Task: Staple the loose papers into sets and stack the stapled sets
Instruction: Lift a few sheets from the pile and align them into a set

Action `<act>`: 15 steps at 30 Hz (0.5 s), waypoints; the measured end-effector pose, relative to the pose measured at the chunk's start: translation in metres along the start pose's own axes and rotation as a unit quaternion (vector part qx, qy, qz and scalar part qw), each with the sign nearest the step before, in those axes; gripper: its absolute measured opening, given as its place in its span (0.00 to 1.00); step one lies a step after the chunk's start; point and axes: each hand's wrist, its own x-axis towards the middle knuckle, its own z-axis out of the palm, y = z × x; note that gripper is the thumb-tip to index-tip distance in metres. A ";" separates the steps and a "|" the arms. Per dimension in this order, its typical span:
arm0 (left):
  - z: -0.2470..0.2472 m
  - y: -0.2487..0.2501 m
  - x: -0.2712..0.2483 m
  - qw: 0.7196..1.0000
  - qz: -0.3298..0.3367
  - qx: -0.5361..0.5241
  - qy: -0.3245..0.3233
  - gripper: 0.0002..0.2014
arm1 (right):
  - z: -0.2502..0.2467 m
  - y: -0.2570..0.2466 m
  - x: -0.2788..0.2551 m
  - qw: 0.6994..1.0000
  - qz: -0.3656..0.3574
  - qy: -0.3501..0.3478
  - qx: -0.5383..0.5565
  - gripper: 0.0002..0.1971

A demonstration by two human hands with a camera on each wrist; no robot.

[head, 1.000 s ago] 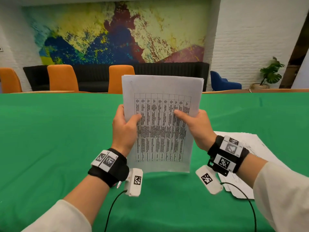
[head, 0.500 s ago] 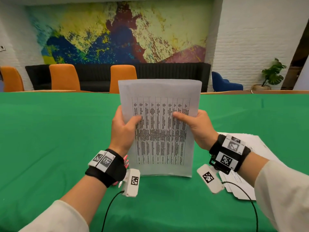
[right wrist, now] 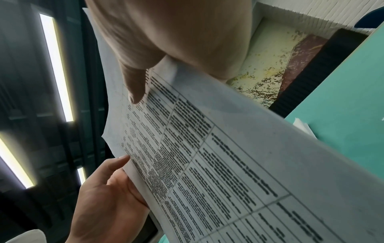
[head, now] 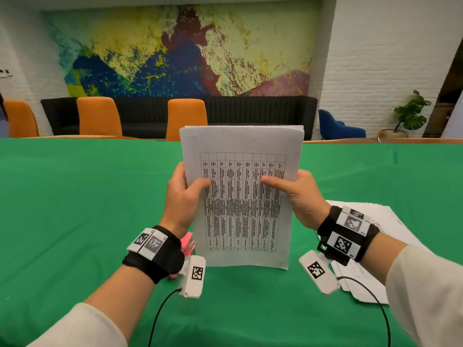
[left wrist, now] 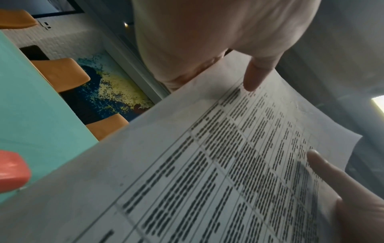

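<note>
A pink stapler lies on the green bench, just behind the left wrist and partly hidden by it. The left hand grips the left edge of a bundle of papers. Its thumb lies flat on the front page and its fingers curl round the back. The papers stand upright in the middle, with a printed table of small words on the front. The bottom edge is down by the bench, but I cannot tell if it touches. The right hand grips the right edge the same way, thumb on the front and fingers behind. So the papers sit between the two hands. Further right, a loose pile of papers lies flat on the bench, under the right wrist.
</note>
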 end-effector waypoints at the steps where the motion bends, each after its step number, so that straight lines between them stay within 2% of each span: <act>1: 0.000 0.002 0.001 1.000 -0.005 -0.007 -0.008 0.15 | 0.000 -0.002 0.001 1.000 -0.001 0.002 0.000 0.26; 5: 0.004 0.006 0.004 0.999 -0.021 -0.035 -0.021 0.16 | 0.003 -0.006 0.001 1.000 0.001 0.008 -0.002 0.21; 11: 0.001 0.004 0.001 0.999 -0.019 0.001 -0.037 0.13 | -0.001 -0.005 0.001 1.000 0.006 0.006 -0.001 0.23; 15: -0.001 0.004 0.003 0.998 -0.031 -0.011 -0.044 0.11 | 0.001 -0.011 0.002 1.000 -0.002 0.009 -0.004 0.19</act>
